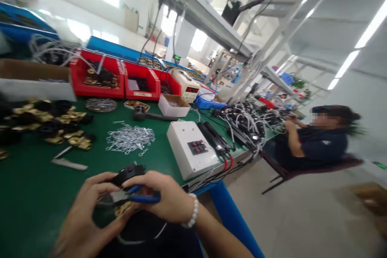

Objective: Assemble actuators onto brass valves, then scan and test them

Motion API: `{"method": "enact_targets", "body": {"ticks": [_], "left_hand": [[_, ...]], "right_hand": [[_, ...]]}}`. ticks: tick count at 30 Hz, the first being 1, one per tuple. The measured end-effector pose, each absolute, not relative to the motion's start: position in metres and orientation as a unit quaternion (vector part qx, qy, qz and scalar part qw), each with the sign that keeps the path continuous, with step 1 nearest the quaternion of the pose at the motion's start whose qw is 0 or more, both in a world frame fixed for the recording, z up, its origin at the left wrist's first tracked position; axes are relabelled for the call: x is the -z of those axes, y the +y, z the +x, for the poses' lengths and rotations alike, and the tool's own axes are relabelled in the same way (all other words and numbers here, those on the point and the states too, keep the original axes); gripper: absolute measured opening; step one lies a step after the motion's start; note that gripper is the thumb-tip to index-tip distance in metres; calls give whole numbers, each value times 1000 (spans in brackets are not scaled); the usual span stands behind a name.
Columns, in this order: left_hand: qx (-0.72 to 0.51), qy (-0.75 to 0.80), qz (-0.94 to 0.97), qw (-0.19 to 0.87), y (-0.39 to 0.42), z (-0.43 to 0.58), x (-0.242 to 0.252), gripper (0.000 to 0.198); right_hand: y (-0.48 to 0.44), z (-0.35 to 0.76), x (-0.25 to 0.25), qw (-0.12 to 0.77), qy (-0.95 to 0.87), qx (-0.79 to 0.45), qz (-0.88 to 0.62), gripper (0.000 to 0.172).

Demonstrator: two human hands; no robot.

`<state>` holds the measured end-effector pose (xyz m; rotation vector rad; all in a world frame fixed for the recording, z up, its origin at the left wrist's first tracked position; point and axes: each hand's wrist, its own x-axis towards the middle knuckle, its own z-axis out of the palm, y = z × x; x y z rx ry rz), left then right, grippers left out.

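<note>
Left of the left hand (87, 209), a broad stretch of green counter (27, 193) lies open, with a bent metal piece (72, 164) and the heap of brass and black parts (60, 123) obstructing its far side. Ahead, a hand could pass along narrow lanes on either side of the pile of metal pins (130, 138), until the red bins (99, 90) wall off the back. Ahead and right of the right hand (172, 197), the white switch box (193, 149) blocks a low reach.
</note>
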<state>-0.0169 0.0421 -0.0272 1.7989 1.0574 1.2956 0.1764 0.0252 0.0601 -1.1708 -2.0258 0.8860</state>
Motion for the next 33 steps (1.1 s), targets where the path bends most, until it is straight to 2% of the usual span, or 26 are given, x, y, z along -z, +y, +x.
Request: {"method": "enact_targets", "body": {"ticks": [3, 6, 7, 8, 12, 14, 17, 18, 19, 23, 24, 26, 29, 31, 33], "left_hand": [[-469, 442, 691, 326, 36, -14, 5, 25], [-470, 435, 694, 329, 38, -14, -1, 28], [-470, 433, 693, 333, 38, -14, -1, 29], [-471, 434, 691, 336, 39, -15, 0, 29], [-473, 428, 689, 344, 38, -16, 0, 32], [-472, 426, 688, 348, 38, -15, 0, 32], [-479, 425, 681, 356, 39, -15, -2, 32], [-481, 424, 679, 357, 39, -15, -2, 32], [-482, 424, 678, 357, 40, -14, -2, 32], [-486, 425, 674, 358, 41, -13, -1, 32], [-487, 424, 674, 358, 41, -13, -1, 33], [-486, 421, 678, 357, 40, -14, -2, 33], [-478, 418, 684, 360, 39, -15, -3, 34], [-476, 420, 683, 362, 38, -16, -4, 34], [-477, 422, 682, 360, 38, -16, -4, 35]], "right_hand": [[19, 186, -64, 421, -685, -284, -523, 14], [14, 195, -61, 528, -595, -145, -588, 11], [12, 197, -60, 534, -591, -108, -595, 11], [10, 197, -59, 511, -613, -89, -595, 12], [6, 197, -66, 290, -761, -127, -566, 18], [4, 198, -73, 312, -753, -119, -567, 16], [3, 200, -76, 447, -670, -39, -591, 13], [4, 200, -74, 468, -654, -10, -594, 13], [5, 199, -71, 461, -658, 8, -595, 13], [11, 195, -64, 275, -776, -27, -567, 18], [11, 195, -65, 261, -784, -41, -562, 19], [10, 196, -69, 314, -758, -40, -570, 16], [7, 198, -70, 462, -658, 30, -594, 14], [7, 199, -67, 443, -670, 49, -594, 15], [9, 198, -65, 327, -748, 19, -577, 18]]}}
